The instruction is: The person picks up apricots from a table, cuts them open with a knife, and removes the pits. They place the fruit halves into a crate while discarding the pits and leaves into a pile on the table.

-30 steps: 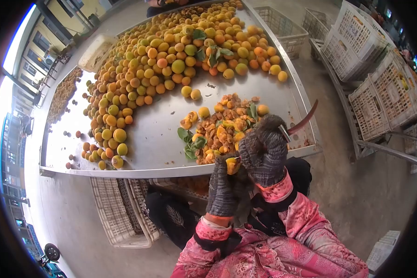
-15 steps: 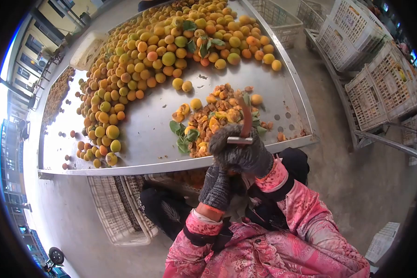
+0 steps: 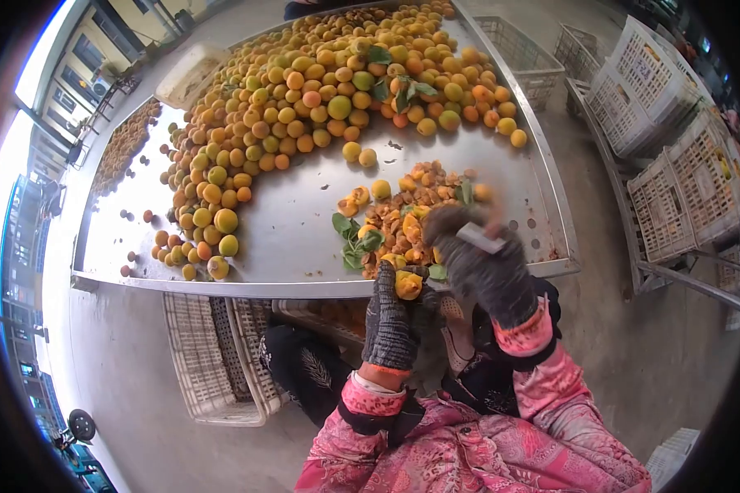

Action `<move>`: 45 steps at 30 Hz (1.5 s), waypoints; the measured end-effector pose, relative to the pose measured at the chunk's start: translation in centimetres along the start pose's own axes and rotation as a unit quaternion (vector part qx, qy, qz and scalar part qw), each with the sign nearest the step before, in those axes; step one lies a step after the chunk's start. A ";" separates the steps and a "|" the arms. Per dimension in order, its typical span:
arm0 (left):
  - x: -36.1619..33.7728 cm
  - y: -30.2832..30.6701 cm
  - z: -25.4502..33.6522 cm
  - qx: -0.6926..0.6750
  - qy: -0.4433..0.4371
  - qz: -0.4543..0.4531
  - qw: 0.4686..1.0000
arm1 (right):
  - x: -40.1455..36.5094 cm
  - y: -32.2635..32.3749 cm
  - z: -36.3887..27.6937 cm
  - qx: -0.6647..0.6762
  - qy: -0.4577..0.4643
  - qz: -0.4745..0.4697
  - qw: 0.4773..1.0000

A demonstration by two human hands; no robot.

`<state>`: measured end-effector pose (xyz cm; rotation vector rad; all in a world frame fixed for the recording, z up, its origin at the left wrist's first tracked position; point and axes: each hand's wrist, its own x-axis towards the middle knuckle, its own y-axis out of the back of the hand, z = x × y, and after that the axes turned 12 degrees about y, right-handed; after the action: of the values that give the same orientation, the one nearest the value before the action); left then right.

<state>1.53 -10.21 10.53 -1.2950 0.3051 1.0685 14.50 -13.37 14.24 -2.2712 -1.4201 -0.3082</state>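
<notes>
My left hand point(image 3: 395, 316), in a dark knitted glove, grips a yellow-orange apricot point(image 3: 408, 285) at the table's front edge. The fruit looks cut open. To its right my right hand point(image 3: 485, 263), gloved too and blurred, is closed round a tool with a flat metal part point(image 3: 480, 239) and a reddish-brown part smeared by motion. Just beyond both hands lies a pile of apricot pieces and pits point(image 3: 411, 209), with green leaves point(image 3: 356, 242) at its left side.
Many whole apricots point(image 3: 288, 107) cover the far and left parts of the metal table point(image 3: 304, 289). White crates point(image 3: 682, 197) stand on a rack at the right. More crates point(image 3: 214, 361) sit beneath the front edge. A pale container point(image 3: 191, 76) is at the back left.
My hands have moved apart. The right one has gone right with the tool, and an apricot now shows in my left hand. The whole view has shifted a little.
</notes>
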 end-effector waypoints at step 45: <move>0.1 1.9 10.1 0.502 -0.257 0.082 0.822 | -0.8 3.1 3.8 -0.254 -0.132 -0.045 0.957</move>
<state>-3.58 -1.47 12.40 -0.0152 0.4790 1.1083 16.77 -13.34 9.77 -2.7434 -1.7431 -0.4565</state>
